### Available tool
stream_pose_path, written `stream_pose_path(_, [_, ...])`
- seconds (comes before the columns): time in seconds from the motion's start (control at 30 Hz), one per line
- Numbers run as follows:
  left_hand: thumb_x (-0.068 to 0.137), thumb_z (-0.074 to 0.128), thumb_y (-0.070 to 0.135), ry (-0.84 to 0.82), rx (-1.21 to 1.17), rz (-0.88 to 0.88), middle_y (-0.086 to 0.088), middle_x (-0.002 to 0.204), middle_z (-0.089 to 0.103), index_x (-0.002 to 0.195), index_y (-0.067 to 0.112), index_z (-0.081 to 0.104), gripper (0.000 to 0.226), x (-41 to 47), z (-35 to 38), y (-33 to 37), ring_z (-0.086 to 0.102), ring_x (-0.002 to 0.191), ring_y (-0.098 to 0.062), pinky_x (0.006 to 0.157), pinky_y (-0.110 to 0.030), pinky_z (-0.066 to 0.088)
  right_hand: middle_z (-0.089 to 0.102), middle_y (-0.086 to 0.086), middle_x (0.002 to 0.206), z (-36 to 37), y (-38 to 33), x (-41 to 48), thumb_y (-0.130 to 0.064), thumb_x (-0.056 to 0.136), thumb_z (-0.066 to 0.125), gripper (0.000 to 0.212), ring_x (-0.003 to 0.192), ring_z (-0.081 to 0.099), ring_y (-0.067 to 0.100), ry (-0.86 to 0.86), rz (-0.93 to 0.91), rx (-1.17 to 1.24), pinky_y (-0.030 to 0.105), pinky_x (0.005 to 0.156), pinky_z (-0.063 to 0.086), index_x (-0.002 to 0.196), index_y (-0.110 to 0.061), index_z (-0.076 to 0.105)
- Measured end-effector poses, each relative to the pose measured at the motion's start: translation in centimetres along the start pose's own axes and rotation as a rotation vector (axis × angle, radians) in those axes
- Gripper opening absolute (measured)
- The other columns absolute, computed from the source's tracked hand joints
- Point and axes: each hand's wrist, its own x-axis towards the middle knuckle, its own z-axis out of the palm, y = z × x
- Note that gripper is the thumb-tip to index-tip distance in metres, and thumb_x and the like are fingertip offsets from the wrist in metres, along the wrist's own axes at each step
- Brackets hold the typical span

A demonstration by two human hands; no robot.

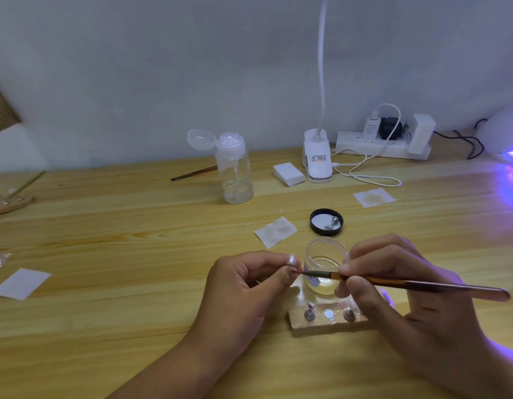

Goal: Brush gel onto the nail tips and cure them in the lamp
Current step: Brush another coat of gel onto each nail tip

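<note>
The brushing step is in hand; the left hand (249,280) pinches a nail tip (292,259) between thumb and curled fingers, just beside the open jar (326,254) of gel; the right hand (393,283) grips the brush (422,285) like a pen, bristles at the tip's lower edge, touching or not I cannot tell; small stands sit on a wooden block (321,325) below the jar; the lamp (507,131) glows violet at the table's far right, well apart; next, probably light, even strokes, then a steady carry to the lamp without smearing.
</note>
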Motion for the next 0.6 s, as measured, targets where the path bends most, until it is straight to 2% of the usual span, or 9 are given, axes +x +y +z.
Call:
stream_pose_path(0.07, [0.070,0.074,0.031,0.000,-0.005,-0.004,0.003,0.085,0.078,0.085,0.027,0.080,0.016,0.04,0.03,-0.09,0.071,0.081,-0.006,0.076,-0.020,0.052,0.069,-0.002,0.084,-0.07,-0.06,-0.06,-0.046,0.096,0.057,0.031,0.092,0.065,0.020,0.005,0.007,0.021,0.038,0.074,0.051,0.088,-0.019,0.069])
stream_pose_path(0.13, [0.070,0.074,0.034,-0.003,-0.002,-0.004,0.003,0.085,0.078,0.086,0.029,0.080,0.018,0.04,0.03,-0.10,0.072,0.082,-0.008,0.075,-0.020,0.052,0.069,-0.002,0.084,-0.11,0.01,-0.01,-0.041,0.093,0.061,0.022,0.092,0.065,0.020,0.028,0.018,0.021,0.038,0.076,0.050,0.089,-0.021,0.069])
stream_pose_path(0.2, [0.071,0.073,0.035,-0.007,0.012,0.005,0.004,0.086,0.078,0.087,0.030,0.080,0.017,0.02,0.02,-0.11,0.072,0.085,-0.010,0.076,-0.024,0.052,0.069,-0.002,0.083,-0.07,0.14,0.08,-0.031,0.088,0.062,0.010,0.092,0.064,0.019,0.051,0.027,-0.006,0.033,0.077,0.050,0.091,-0.023,0.068])
stream_pose_path(0.3, [0.075,0.078,0.034,-0.004,0.019,0.007,0.003,0.086,0.078,0.086,0.032,0.080,0.012,0.02,0.03,-0.10,0.072,0.083,-0.012,0.078,-0.029,0.051,0.069,-0.002,0.083,0.05,0.10,0.12,-0.030,0.087,0.063,0.008,0.091,0.064,0.020,0.033,0.019,-0.009,0.025,0.075,0.051,0.091,-0.025,0.068])
stream_pose_path(0.43, [0.076,0.078,0.028,-0.006,0.012,0.008,0.000,0.085,0.078,0.085,0.033,0.080,0.011,-0.10,0.04,-0.01,0.068,0.079,-0.011,0.079,-0.036,0.048,0.069,-0.005,0.086,0.11,-0.08,-0.04,-0.045,0.096,0.057,0.027,0.092,0.065,0.018,0.016,-0.011,0.019,0.037,0.076,0.051,0.091,-0.022,0.069])
stream_pose_path(0.5, [0.075,0.079,0.031,0.000,0.022,0.019,0.000,0.085,0.078,0.085,0.032,0.080,0.010,-0.17,0.09,0.22,0.067,0.077,-0.011,0.077,-0.041,0.050,0.069,-0.007,0.085,-0.07,-0.03,0.05,-0.045,0.096,0.058,0.023,0.092,0.064,0.023,0.054,0.004,0.034,0.044,0.076,0.050,0.091,-0.026,0.069])
stream_pose_path(0.6, [0.075,0.077,0.034,0.016,0.064,0.079,0.000,0.083,0.077,0.083,0.034,0.080,0.008,-0.38,0.24,0.69,0.062,0.072,-0.012,0.070,-0.049,0.051,0.069,-0.010,0.082,-0.49,0.34,0.35,-0.036,0.091,0.062,0.005,0.091,0.063,0.033,0.132,0.079,0.049,0.054,0.079,0.047,0.093,-0.035,0.066])
